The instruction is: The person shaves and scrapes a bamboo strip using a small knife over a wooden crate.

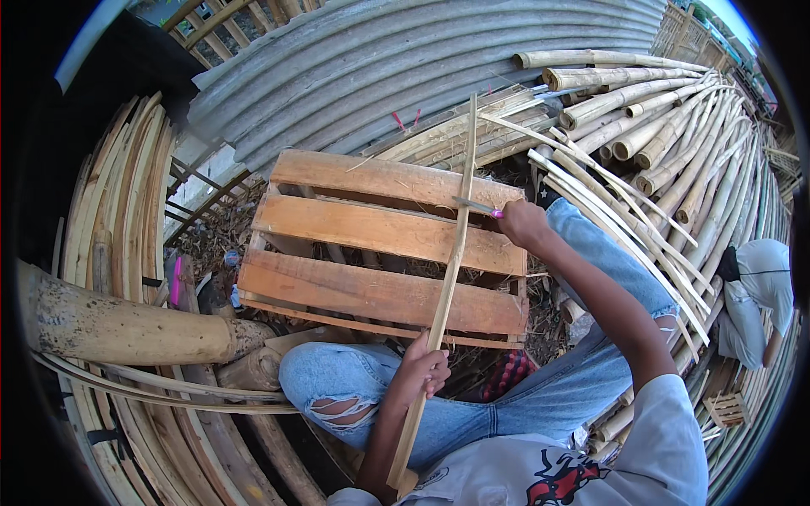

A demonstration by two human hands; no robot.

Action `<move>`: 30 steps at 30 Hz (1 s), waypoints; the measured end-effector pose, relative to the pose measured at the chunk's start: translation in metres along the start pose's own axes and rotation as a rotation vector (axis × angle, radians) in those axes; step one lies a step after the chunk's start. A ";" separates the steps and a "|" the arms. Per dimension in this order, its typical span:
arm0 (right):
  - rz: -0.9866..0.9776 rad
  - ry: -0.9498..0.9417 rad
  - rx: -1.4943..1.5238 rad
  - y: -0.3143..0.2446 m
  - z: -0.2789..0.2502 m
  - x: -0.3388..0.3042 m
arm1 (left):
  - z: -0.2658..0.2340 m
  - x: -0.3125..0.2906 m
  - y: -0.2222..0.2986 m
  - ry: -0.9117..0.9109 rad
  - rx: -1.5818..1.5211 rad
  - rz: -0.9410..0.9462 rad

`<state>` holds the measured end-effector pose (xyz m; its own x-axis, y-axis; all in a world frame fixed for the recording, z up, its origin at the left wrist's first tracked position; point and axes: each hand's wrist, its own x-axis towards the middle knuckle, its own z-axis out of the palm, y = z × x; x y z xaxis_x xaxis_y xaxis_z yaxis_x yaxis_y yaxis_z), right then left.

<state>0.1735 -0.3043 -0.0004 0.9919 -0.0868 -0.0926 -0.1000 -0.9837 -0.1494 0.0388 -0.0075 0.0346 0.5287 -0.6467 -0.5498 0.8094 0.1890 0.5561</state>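
A long split bamboo strip (451, 282) runs from beside my body up across a slatted wooden crate (337, 219). My left hand (419, 368) is closed around its lower part, just over my left knee. In my right hand (523, 226) is a knife (478, 207) with a pink handle, gripped in a fist. Its blade lies across the strip, touching it above the crate's upper slats. Thin shavings lie on the crate top and behind it.
Thick bamboo poles (641, 143) are stacked at the right, with loose split strips (624, 219) leaning nearby. A corrugated sheet (405, 76) stands behind the crate. At left lie a thick bamboo pole (126, 325) and bundled strips (126, 202). Another person (755, 295) bends at far right.
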 end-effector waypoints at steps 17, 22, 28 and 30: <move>-0.222 -0.226 0.114 -0.064 0.016 -0.071 | 0.014 0.009 -0.023 0.528 1.276 0.256; -0.067 -0.344 0.136 -0.076 0.008 -0.083 | 0.014 0.004 -0.029 0.524 1.347 0.323; -0.239 -0.392 0.306 -0.063 0.011 -0.092 | 0.011 0.006 -0.025 0.527 1.328 0.363; -0.253 -0.507 0.294 -0.087 0.003 -0.114 | 0.014 0.006 -0.022 0.533 1.383 0.365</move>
<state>0.0689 -0.2086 0.0201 0.8344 0.2993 -0.4628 0.0440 -0.8732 -0.4854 0.0209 -0.0260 0.0278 0.9127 -0.3285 -0.2431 -0.0878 -0.7384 0.6686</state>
